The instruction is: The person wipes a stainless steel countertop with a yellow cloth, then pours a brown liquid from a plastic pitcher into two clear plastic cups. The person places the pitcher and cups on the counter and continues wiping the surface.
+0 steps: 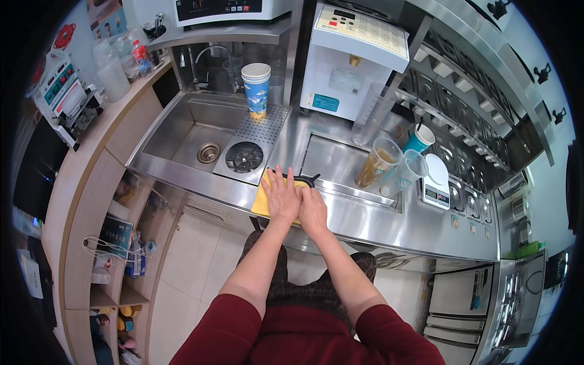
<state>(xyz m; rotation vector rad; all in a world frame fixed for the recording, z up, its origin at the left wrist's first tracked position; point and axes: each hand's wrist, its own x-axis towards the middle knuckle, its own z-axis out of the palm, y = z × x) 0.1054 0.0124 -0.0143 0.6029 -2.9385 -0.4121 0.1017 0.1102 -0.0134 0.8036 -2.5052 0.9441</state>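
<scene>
My left hand lies flat with its fingers spread on a yellow cloth at the front edge of the steel counter. Right beside it, my right hand is curled, its thumb side against the left hand. Whether its fingers grip anything is hidden. A black object with a thin forked end lies just beyond my fingers, partly covered by them; I cannot tell what it is. Part of the cloth shows below the hands, and the rest is under them.
To the left are a sink, a cup rinser and stacked paper cups. On the right stand a plastic cup of brown liquid, an empty-looking clear cup, a measuring jug, a white scale and a dispenser.
</scene>
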